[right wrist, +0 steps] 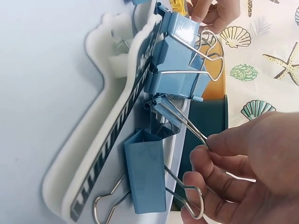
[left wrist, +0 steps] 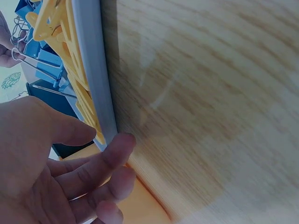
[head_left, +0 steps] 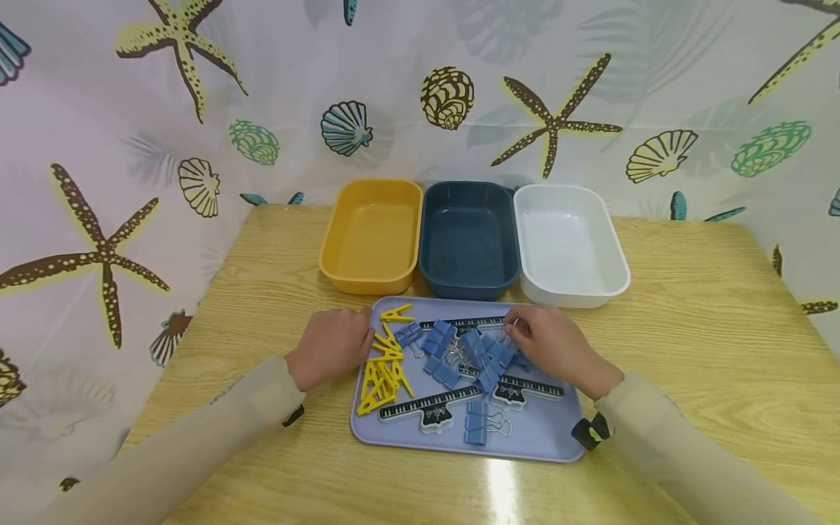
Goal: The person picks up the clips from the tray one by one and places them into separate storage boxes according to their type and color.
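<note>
At the left rim of a pale lavender tray point(head_left: 420, 435), my left hand point(head_left: 333, 345) holds the edge between thumb and fingers, beside yellow plastic clips point(head_left: 377, 386). My right hand point(head_left: 556, 345) pinches the wire handles of a blue binder clip point(right wrist: 180, 117) between thumb and index finger, over the tray's right half. This clip lies amid a pile of other blue binder clips point(head_left: 441, 354). Long white clips with a piano-key print point(head_left: 429, 402) lie around and partly under the pile. One more blue binder clip point(head_left: 475, 423) sits alone near the tray's front edge.
Behind the tray three bins stand side by side: yellow point(head_left: 374, 240), dark blue point(head_left: 469, 240) and white point(head_left: 571, 244). They rest on a wood-grain table point(head_left: 695, 306). A cloth point(head_left: 394, 65) printed with shells and starfish hangs behind and at the sides.
</note>
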{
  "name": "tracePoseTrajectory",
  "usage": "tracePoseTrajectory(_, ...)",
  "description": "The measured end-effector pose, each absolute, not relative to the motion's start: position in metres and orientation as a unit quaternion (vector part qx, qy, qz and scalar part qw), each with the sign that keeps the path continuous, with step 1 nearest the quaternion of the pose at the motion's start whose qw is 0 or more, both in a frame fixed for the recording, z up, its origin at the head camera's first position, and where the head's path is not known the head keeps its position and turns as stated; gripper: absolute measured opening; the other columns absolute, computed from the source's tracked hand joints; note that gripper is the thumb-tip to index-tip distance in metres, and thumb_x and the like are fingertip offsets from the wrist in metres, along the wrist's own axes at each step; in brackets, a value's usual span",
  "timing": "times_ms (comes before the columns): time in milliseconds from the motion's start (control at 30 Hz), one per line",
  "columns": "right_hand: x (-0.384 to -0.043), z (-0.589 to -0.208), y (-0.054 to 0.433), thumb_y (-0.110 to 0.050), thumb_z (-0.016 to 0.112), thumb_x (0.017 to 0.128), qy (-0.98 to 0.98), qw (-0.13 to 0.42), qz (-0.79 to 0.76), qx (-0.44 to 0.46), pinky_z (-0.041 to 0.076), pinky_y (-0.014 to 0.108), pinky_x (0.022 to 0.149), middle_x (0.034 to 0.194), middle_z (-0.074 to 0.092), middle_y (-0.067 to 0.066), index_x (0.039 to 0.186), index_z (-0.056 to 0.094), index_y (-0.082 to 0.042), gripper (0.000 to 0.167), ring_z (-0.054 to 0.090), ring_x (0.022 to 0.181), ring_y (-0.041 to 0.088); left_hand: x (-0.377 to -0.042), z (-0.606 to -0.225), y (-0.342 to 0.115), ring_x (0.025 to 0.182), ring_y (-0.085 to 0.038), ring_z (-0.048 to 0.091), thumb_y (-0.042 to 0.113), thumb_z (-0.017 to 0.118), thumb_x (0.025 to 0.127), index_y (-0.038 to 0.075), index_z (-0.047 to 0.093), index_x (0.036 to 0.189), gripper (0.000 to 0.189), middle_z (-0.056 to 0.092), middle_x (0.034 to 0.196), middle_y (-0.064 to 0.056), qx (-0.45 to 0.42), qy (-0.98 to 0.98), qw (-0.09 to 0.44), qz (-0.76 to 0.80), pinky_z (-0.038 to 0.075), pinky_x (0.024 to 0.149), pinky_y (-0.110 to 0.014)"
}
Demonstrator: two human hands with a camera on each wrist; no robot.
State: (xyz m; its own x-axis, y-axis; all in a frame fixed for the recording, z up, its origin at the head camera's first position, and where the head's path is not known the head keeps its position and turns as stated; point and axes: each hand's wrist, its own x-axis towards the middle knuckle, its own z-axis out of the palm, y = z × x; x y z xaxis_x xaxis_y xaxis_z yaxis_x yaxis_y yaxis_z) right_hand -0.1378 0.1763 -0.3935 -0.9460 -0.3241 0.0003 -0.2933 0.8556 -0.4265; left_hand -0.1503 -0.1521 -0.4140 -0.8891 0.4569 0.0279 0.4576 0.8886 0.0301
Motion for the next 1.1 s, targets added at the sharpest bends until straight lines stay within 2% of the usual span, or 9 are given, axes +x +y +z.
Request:
tracePoseTrajectory(233,-0.1382,-0.3948,0.1752,-0.012,0.061,0.092,0.961,0.032,-0.219,-0.167,0.037,0.026,0.056,0.066,0.053,-0.001,0.097,0.069,-0.005,0.012,0.047,0.06,0.011,-0.1504,-0.414,-0.1513,0.044,-0.014,0.043,0.018,0.056,0.092,-0.001,0.059,0.118,0.033,0.046,0.055,0.0,-0.248,-0.968,0.006,-0.023,0.031,0.037,-0.027)
tracePoseTrajectory(500,-0.1391,-0.396,0.1742,-0.013,0.062,0.091,0.963,0.033,-0.214,-0.162,0.039,0.026,0.057,0.068,0.056,0.0,0.098,0.069,-0.005,0.013,0.049,0.061,0.012,-0.1516,-0.4138,-0.1491,0.043,-0.013,0.043,0.014,0.056,0.087,-0.003,0.06,0.116,0.034,0.047,0.055,0.001,-0.252,-0.966,-0.006,-0.053,0.032,0.038,-0.028)
tracePoseTrajectory(767,-0.1378,-0.3972,0.174,-0.014,0.062,0.091,0.963,0.02,-0.21,-0.167,0.039,0.026,0.057,0.068,0.056,-0.001,0.096,0.069,-0.006,0.012,0.048,0.062,0.011,-0.1535,-0.4175,-0.1482,0.045,-0.013,0.044,0.028,0.062,0.092,0.001,0.06,0.106,0.03,0.047,0.056,0.0,-0.242,-0.969,-0.012,-0.051,0.03,0.04,-0.027)
tracePoseTrajectory(967,-0.1374,-0.397,0.1743,-0.011,0.061,0.091,0.96,0.022,-0.22,-0.171,0.037,0.026,0.056,0.064,0.053,-0.001,0.095,0.069,-0.005,0.011,0.046,0.058,0.011,-0.1544,-0.4183,-0.1487,0.045,-0.012,0.045,0.024,0.061,0.092,-0.004,0.057,0.123,0.042,0.047,0.055,0.0,-0.244,-0.968,-0.013,-0.053,0.031,0.039,-0.026)
tracePoseTrajectory(1100,-0.1383,-0.3965,0.1735,-0.011,0.06,0.092,0.959,0.026,-0.227,-0.168,0.038,0.026,0.056,0.063,0.051,-0.002,0.094,0.069,-0.005,0.011,0.046,0.058,0.01,-0.156,-0.4161,-0.1491,0.048,-0.014,0.048,0.022,0.061,0.092,-0.004,0.057,0.124,0.041,0.05,0.059,-0.001,-0.238,-0.968,-0.031,-0.072,0.035,0.042,-0.027)
